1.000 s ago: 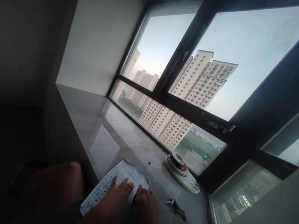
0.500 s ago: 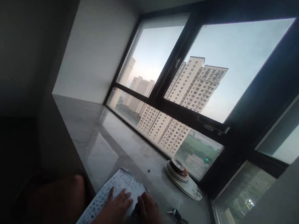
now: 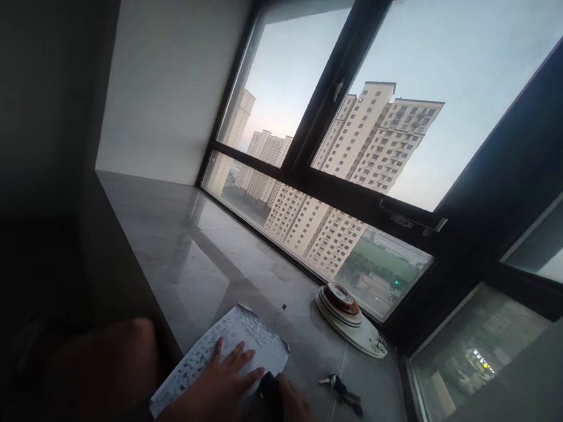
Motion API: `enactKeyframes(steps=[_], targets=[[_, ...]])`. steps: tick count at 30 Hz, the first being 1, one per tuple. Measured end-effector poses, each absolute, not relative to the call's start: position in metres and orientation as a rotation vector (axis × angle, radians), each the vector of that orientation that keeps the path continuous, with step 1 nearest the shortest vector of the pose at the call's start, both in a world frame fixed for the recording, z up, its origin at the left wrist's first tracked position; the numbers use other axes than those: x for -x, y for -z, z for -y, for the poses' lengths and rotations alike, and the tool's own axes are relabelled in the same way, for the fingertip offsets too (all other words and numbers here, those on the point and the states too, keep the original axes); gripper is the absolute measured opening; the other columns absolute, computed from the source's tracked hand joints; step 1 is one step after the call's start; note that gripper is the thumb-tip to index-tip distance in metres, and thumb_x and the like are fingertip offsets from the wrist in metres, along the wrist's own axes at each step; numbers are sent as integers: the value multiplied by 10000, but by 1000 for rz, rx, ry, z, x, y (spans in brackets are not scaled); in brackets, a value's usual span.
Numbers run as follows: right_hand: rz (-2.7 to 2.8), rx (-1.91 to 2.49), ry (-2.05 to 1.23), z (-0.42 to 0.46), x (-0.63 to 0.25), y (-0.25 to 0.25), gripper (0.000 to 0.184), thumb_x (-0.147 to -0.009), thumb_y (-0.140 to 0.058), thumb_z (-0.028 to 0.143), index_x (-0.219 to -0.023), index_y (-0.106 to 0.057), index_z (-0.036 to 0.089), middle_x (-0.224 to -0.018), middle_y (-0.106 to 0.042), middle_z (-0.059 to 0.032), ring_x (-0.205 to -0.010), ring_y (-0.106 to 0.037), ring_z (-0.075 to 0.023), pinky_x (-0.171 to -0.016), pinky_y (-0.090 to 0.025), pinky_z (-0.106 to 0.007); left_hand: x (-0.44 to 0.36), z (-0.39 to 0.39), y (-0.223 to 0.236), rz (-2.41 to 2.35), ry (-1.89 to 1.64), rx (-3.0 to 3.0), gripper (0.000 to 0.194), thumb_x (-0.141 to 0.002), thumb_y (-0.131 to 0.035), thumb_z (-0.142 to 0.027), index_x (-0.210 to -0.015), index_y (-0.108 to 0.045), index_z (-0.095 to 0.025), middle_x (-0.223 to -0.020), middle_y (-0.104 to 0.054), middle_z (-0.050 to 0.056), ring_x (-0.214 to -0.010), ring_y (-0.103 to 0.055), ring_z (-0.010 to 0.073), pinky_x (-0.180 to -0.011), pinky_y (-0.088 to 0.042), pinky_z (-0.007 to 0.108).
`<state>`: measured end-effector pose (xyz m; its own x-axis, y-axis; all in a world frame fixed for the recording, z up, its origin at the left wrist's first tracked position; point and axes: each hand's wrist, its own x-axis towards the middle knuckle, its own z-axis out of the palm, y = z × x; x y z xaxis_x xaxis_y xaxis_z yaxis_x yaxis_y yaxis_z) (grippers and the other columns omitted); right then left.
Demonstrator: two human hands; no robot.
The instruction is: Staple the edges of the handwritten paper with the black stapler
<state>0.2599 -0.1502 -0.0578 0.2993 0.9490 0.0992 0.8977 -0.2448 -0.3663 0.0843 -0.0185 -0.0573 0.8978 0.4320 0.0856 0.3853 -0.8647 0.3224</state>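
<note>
I have my left grip laid palm-down on the sheet of paper, fingers spread across it. The sheet lies on the sill, reaching out beyond the left grip's fingertips and to its left. I see dense dark marks over the left part and finer lines of writing along the far part, but they are too small for me to read. My right grip is closed around a dark object, whose end pokes out toward the left grip's fingers; I can't make out what it is or any label on it. Just to the right of the right grip I have a bunch of keys. Farther off, beyond the right grip by the window frame, sits a stack of plates; I can read no brand there. A small dark bit lies beyond the sheet. Outside, right of the right grip, a lit sign is too blurred to read.
</note>
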Motion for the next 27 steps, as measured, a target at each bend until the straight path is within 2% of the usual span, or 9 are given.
enactKeyframes(steps=[4,9,12,17,20,23,27], targets=[[1674,2239,-199,151,-248,47,671,-724,-582,77,-1389,-578,167,-1413,-592,-139,-1293,-567,-279,-1047,-462,-316,-84,21,54,-547,-198,-2769,701,-904,-593,-335,-1557,-340,-355,-1629,-332,117,-1509,-217,438,-1107,-69,835],[1546,2352,-218,170,-242,28,608,-828,-510,95,-1434,-532,143,-1412,-589,-148,-1313,-550,-270,-1072,-445,-338,-68,7,48,-572,-227,-2760,741,-902,-625,-478,-1568,-323,-357,-1657,-274,92,-1525,-177,422,-1144,-25,796],[1467,2435,-233,179,-242,15,540,-866,-484,110,-1400,-554,141,-1352,-624,-150,-1258,-588,-270,-1046,-457,-348,-56,-11,35,-530,-192,-2741,749,-910,-616,-523,-1573,-322,-336,-1659,-271,85,-1532,-169,404,-1168,-33,768],[1477,2436,-203,179,-245,9,467,-910,-490,194,-1370,-571,167,-1270,-647,-145,-1193,-604,-304,-1019,-459,-412,-53,-22,8,-373,-4,-2720,706,-902,-648,-417,-1542,-349,-432,-1659,-278,14,-1527,-161,431,-1133,-36,814],[1462,2371,-252,178,-246,14,492,-931,-518,297,-1411,-531,186,-1317,-629,-131,-1216,-592,-291,-1025,-455,-384,-62,-9,3,-453,60,-2728,708,-903,-626,-402,-1551,-343,-409,-1668,-252,36,-1520,-142,463,-1104,-79,841],[1447,2341,-275,177,-244,18,450,-936,-481,229,-1376,-566,187,-1305,-640,-121,-1194,-601,-276,-1024,-447,-365,-68,12,6,-493,35,-2748,694,-914,-590,-402,-1559,-334,-384,-1672,-241,42,-1525,-116,462,-1093,-70,851],[1441,2341,-260,172,-241,19,486,-899,-453,123,-1356,-591,214,-1255,-664,-101,-1171,-605,-274,-1002,-451,-359,-65,31,15,-493,19,-2737,736,-895,-585,-371,-1569,-293,-406,-1675,-230,24,-1530,-102,449,-1100,-37,846]])
